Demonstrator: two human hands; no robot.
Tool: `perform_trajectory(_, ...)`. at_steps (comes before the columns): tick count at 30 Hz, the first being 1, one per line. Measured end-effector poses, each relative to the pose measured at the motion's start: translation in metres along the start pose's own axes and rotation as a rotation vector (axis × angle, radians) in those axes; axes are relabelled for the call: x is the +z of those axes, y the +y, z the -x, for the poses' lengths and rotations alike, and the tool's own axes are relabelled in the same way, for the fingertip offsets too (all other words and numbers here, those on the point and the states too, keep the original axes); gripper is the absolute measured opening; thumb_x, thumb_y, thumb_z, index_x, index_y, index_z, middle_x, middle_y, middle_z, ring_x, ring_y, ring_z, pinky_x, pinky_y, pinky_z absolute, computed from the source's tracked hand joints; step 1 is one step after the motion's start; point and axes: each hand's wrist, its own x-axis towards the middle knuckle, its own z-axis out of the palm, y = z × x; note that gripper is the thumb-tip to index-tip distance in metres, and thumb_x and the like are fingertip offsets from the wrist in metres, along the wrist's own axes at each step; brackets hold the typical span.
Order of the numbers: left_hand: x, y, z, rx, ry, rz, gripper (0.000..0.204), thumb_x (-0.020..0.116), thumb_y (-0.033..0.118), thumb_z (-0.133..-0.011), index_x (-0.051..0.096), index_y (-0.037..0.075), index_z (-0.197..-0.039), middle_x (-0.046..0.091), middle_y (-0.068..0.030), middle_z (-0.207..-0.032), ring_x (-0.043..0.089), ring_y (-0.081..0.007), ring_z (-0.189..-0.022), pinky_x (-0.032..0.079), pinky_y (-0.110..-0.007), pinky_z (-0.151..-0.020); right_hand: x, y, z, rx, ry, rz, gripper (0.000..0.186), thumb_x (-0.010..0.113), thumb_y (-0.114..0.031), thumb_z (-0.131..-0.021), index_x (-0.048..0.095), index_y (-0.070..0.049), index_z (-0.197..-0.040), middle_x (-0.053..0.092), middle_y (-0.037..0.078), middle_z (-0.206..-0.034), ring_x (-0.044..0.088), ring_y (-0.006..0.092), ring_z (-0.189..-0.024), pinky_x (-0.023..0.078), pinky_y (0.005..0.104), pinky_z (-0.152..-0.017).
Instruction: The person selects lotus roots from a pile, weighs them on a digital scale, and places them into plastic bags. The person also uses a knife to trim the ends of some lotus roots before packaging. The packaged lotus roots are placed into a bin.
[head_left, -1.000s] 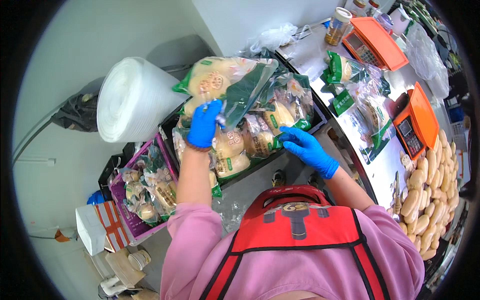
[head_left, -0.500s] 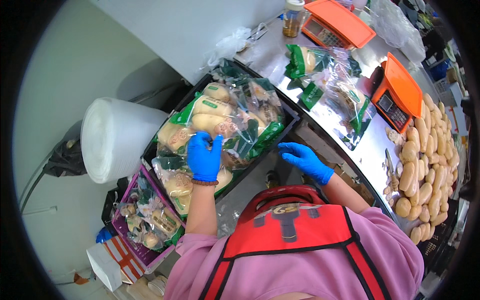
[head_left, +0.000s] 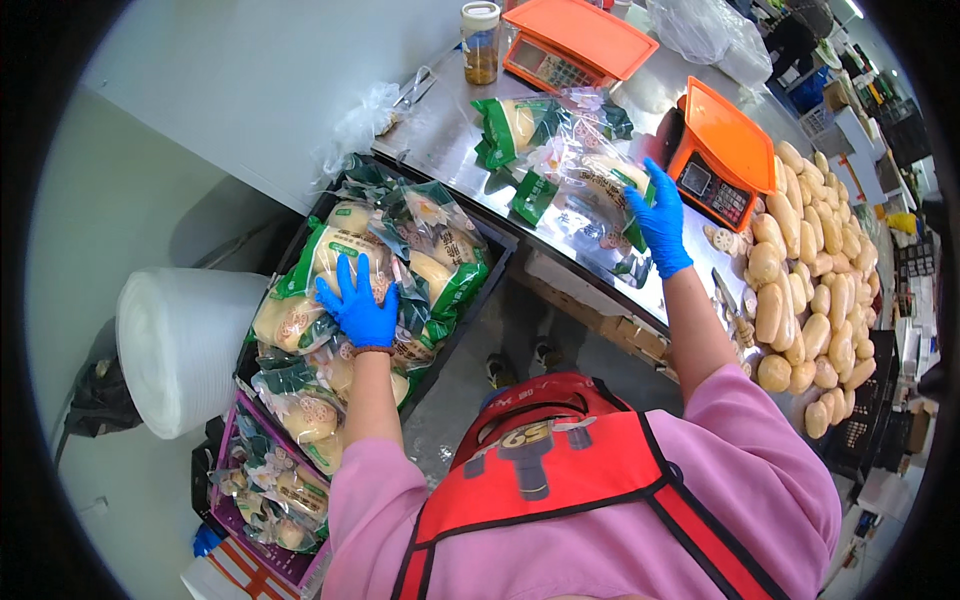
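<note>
My left hand [head_left: 362, 308], in a blue glove, rests with fingers spread on clear, green-printed bags of lotus root [head_left: 340, 258]. These bags fill a black crate [head_left: 492, 275] standing beside the table. On the metal table lie more bagged lotus roots [head_left: 592, 172]. My right hand [head_left: 660, 222], also gloved in blue, is at the right end of these bags, with thumb and fingers apart. It seems to touch the plastic, but I see no grip on it.
An orange scale [head_left: 722, 165] stands right of the bags; another scale [head_left: 580, 45] and a lidded jar [head_left: 480, 50] are behind. Loose lotus roots [head_left: 815, 270] are piled at right, near a knife [head_left: 724, 292]. At left are a white plastic roll [head_left: 180, 350] and a purple crate [head_left: 228, 515].
My right hand has moved from beside the table edge out over to the bags on the tabletop. The left hand's fingers have spread out on the crate's bags. The whole view has shifted.
</note>
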Motion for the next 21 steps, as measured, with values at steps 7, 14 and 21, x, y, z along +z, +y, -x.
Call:
perform_trajectory(7, -0.037, 0.017, 0.015, -0.069, -0.031, 0.242, 0.076, 0.07, 0.038, -0.078, 0.038, 0.011, -0.141, 0.028, -0.0172, -0.15, 0.027, -0.0446, -0.133, 0.02, -0.053, -0.11, 0.052, -0.015, -0.038, -0.38, -0.156, 0.293, 0.056, 0.071, -0.03, -0.077, 0.054, -0.012, -0.128, 0.056, 0.019, -0.124, 0.053, 0.036, -0.113, 0.04, 0.0419, -0.098)
perform_trajectory(14, -0.081, 0.086, 0.077, -0.331, -0.056, 0.9, 0.071, 0.071, 0.011, -0.08, 0.035, -0.002, -0.139, 0.043, -0.0184, -0.137, 0.045, -0.0288, -0.125, 0.037, -0.038, -0.104, -0.014, -0.041, -0.05, 0.14, -0.363, -0.837, 0.027, 0.061, -0.015, -0.088, 0.064, -0.001, -0.11, 0.065, 0.004, -0.101, 0.058, 0.0124, -0.095, 0.045, 0.0279, -0.085)
perform_trajectory(21, -0.151, 0.139, 0.069, -0.242, -0.041, 1.436, 0.096, 0.08, 0.018, -0.073, 0.019, 0.003, -0.146, 0.025, -0.0148, -0.15, 0.025, -0.0245, -0.138, 0.035, -0.037, -0.106, -0.009, -0.133, 0.021, -0.176, -0.726, -0.872, 0.02, 0.056, -0.018, -0.088, 0.064, -0.001, -0.095, 0.063, 0.008, -0.094, 0.06, 0.0183, -0.089, 0.047, 0.0308, -0.08)
